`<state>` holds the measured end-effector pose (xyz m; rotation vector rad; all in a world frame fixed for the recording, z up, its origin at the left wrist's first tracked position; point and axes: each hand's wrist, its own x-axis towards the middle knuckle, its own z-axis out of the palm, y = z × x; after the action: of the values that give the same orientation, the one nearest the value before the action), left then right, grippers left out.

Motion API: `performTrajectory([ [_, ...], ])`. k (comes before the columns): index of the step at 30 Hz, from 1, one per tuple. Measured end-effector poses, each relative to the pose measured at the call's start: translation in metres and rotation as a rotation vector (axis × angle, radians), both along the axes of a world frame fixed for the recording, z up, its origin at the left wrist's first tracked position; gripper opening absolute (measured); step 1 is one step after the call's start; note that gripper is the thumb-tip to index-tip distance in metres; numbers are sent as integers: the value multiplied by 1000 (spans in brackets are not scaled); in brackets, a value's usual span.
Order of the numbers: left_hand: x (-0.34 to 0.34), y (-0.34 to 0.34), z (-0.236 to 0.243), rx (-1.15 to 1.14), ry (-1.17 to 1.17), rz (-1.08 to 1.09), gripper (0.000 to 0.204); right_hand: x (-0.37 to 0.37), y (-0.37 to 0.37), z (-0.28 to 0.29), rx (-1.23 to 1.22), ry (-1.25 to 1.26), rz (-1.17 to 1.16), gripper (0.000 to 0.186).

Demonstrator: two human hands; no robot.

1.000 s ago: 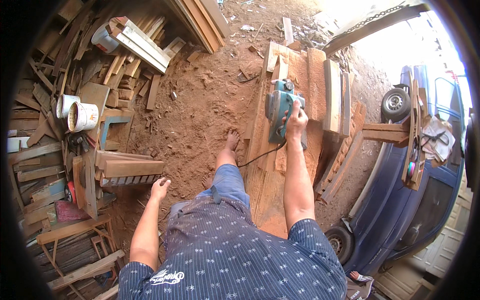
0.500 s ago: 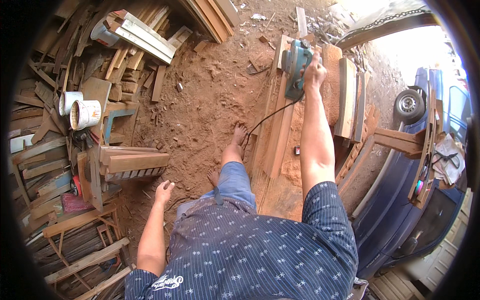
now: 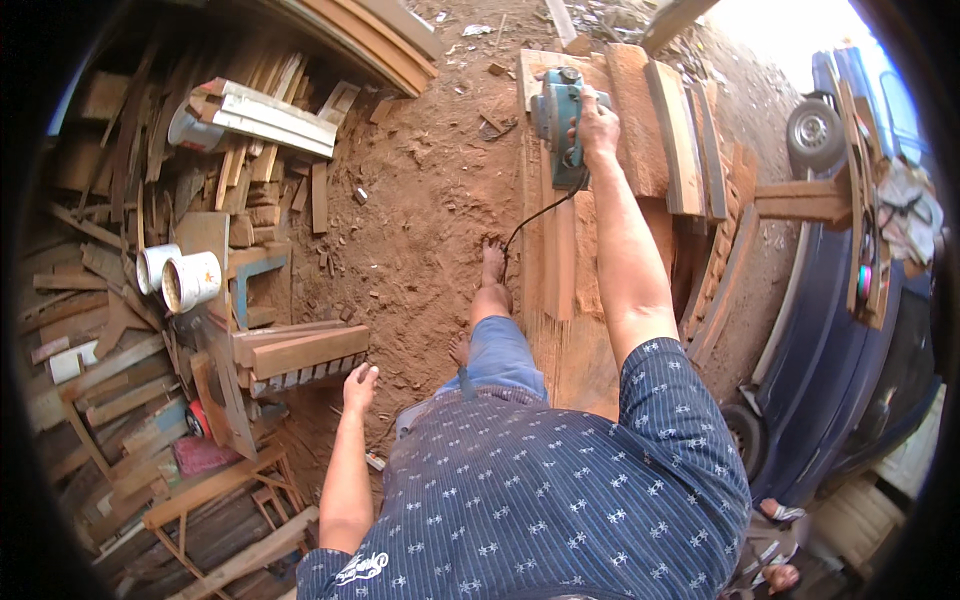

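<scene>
My right hand [image 3: 600, 128] is wrapped round the handle of a teal electric hand planer [image 3: 562, 120]. The planer sits at the far end of a long wooden plank [image 3: 560, 265] on the workbench [image 3: 590, 360]. A black power cord [image 3: 543, 212] runs from the back of the planer down past my foot. On the other side, my left hand [image 3: 361, 386] hangs low with its fingers curled in and nothing visible in them. Closest to it is a small stack of cut timber pieces [image 3: 310, 352].
Curved wood pieces [image 3: 676, 140] lie along the bench's right side, near heaped sawdust [image 3: 636, 120]. A dark blue vehicle [image 3: 825, 320] stands at right. White buckets [image 3: 190, 281] and piled scrap timber [image 3: 110, 390] fill the left. Another person [image 3: 775, 550] shows at lower right.
The whole view has shifted and turned slightly. My right hand still grips the planer, which remains near the plank's far end. My left hand stays low, its fingers curled.
</scene>
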<state>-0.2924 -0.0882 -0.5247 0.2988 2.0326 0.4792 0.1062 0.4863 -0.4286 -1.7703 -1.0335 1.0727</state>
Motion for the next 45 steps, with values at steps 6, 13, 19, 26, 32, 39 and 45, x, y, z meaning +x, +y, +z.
performTrajectory([
  [6,11,-25,13,-73,-57,5,60,13,-64,-2,-7,39,-38,58],
  [13,9,-54,25,-83,-64,-5,59,34,-192,10,-25,167,-47,51],
  [19,57,33,109,435,-168,-212,58,47,-305,20,-53,207,-64,49],
  [26,152,92,384,1136,-518,-600,32,59,-391,27,-98,280,-80,40],
  [32,193,71,492,1594,-1248,-1018,43,67,-442,34,-108,267,-88,41],
  [39,182,-12,469,1020,-1634,-441,31,90,-511,63,-182,203,-198,49],
  [45,164,57,489,1435,-1301,-1216,19,164,-542,26,-162,-46,-263,51],
])
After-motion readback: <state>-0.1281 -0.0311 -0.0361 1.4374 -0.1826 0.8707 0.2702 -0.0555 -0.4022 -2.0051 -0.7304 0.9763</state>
